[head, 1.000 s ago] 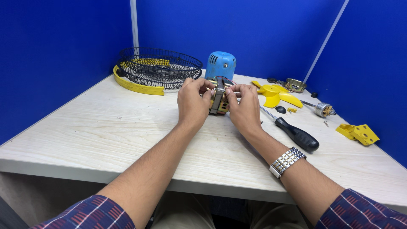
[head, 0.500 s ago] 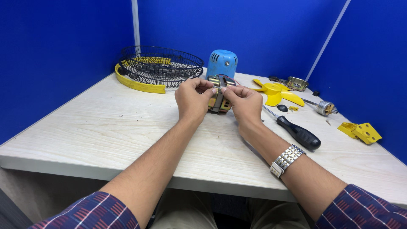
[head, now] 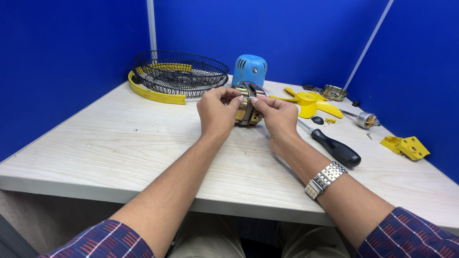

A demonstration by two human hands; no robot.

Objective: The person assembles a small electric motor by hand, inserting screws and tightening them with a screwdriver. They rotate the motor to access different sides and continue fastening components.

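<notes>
Both hands are meeting over the pale wooden table [head: 119, 143], left hand [head: 217, 112] and right hand [head: 277, 116] pinching the brass-coloured metal fan motor core [head: 247, 112] from either side, fingertips pressing its rim, just before the blue plastic motor cover [head: 249, 70]. It's looking dense, rigid, sharp-edged; gripping the outer ring seems safest.

The motor [head: 247, 111] is a small brass-coloured metal block with dark bands across its middle. It stands on edge on the pale wooden table [head: 114, 143], just in front of the blue housing [head: 249, 69]. Thin red wires show at its top. Fingers cover both ends.
</notes>
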